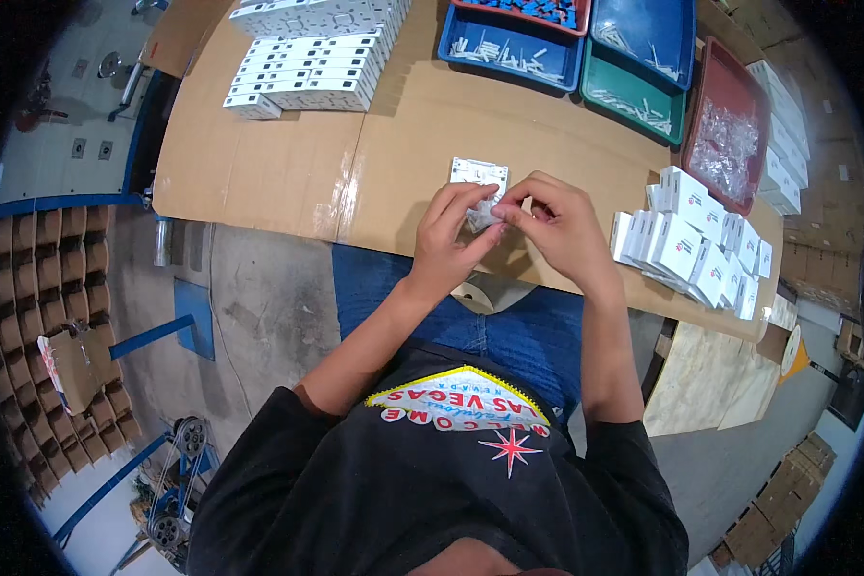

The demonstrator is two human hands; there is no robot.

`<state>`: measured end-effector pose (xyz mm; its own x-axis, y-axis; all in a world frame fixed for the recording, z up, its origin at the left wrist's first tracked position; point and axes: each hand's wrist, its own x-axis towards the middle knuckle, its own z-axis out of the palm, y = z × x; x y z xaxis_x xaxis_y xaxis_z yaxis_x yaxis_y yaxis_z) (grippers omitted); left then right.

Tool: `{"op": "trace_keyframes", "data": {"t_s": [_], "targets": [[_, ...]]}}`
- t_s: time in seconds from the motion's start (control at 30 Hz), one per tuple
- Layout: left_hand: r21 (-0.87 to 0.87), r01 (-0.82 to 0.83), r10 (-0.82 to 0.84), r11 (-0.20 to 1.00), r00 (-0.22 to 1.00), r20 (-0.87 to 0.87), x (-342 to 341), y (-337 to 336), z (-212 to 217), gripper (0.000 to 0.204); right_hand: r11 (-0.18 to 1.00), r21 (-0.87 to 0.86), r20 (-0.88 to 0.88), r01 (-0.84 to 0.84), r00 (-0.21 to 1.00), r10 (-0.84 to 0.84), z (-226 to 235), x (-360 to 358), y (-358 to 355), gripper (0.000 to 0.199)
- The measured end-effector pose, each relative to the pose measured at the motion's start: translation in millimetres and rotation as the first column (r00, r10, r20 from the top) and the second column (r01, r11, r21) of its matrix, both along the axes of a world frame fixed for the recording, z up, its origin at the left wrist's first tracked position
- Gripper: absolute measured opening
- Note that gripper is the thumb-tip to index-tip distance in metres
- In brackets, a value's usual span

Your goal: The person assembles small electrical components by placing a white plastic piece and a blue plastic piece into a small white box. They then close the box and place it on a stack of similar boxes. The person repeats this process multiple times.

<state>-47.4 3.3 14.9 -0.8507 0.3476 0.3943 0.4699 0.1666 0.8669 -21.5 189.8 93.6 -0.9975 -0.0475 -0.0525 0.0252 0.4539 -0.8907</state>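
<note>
Both hands meet over the near edge of the cardboard-covered table. My left hand (444,235) has its thumb and fingers curled round a small, crinkled clear plastic piece (478,217), which looks like a little bag. From the other side my right hand (559,223) pinches at the same plastic with thumb and forefinger. What is inside the plastic is too small to make out. Just beyond my fingertips, a small white printed box (478,172) lies on the table, partly covered by my hands.
Stacked white boxes (307,72) stand at the far left. At the back are blue trays (514,67) and a green tray (634,106) of small white parts. A red tray (715,144) holds clear plastic pieces. Several small white boxes (686,235) sit at the right.
</note>
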Motion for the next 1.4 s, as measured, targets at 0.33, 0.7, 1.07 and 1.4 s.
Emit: {"op": "trace_keyframes", "data": {"t_s": [0.33, 0.7, 1.07, 1.4], "targets": [[-0.024, 0.008, -0.007, 1.0, 1.0, 0.009, 6, 4, 2, 0.041, 0.989, 0.093, -0.079, 0.114, 0.991, -0.107, -6, -6, 35, 0.021], [-0.068, 0.066, -0.063, 0.996, 0.997, 0.042, 11, 11, -2, 0.039, 0.684, 0.717, 0.054, 0.134, 0.967, -0.247, -46, -98, 242, 0.02], [-0.06, 0.062, -0.06, 0.996, 0.998, 0.029, 9, 11, -4, 0.043, 0.502, 0.827, -0.003, 0.255, 0.893, -0.449, -80, -141, 291, 0.019], [-0.081, 0.055, -0.051, 0.995, 0.998, 0.043, 6, 11, 1, 0.044, 0.441, 0.83, -0.095, 0.341, 0.866, -0.49, -111, -143, 289, 0.018]]}}
